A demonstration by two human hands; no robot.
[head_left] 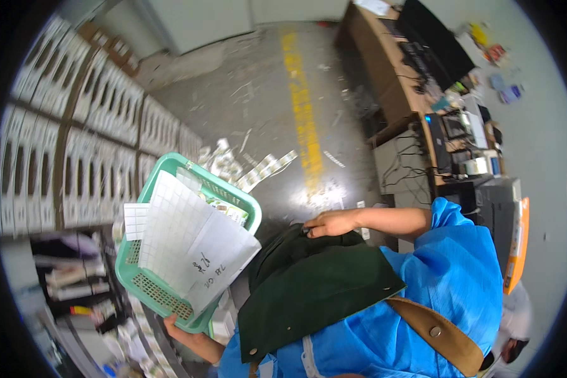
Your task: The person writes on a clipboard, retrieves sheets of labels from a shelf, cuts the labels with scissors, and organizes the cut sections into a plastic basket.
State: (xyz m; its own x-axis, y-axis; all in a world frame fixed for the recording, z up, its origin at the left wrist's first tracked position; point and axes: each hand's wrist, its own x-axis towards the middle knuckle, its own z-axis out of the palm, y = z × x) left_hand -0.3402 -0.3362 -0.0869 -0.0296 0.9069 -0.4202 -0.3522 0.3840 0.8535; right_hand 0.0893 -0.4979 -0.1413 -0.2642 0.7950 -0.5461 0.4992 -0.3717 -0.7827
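Note:
My left hand (181, 329) grips the near lower corner of a light green plastic basket (121, 264) with slotted sides. In the basket lie white paper sheets, one of them a grid-lined sheet (164, 214) and one a sheet with handwriting (217, 252). Some green and white packets (230, 210) show beneath them along the right side. My right hand (329, 224) is closed at the far edge of the dark green apron (315, 283) I wear. Something small and dark shows at its fingertips, too small to name.
Racks of white slotted bins (101, 170) line the left. White label strips (268, 169) lie heaped on the grey floor beyond the basket, beside a yellow line (299, 107). A desk with a monitor (435, 44), cables and a printer (499, 208) runs along the right. Someone sits at lower right.

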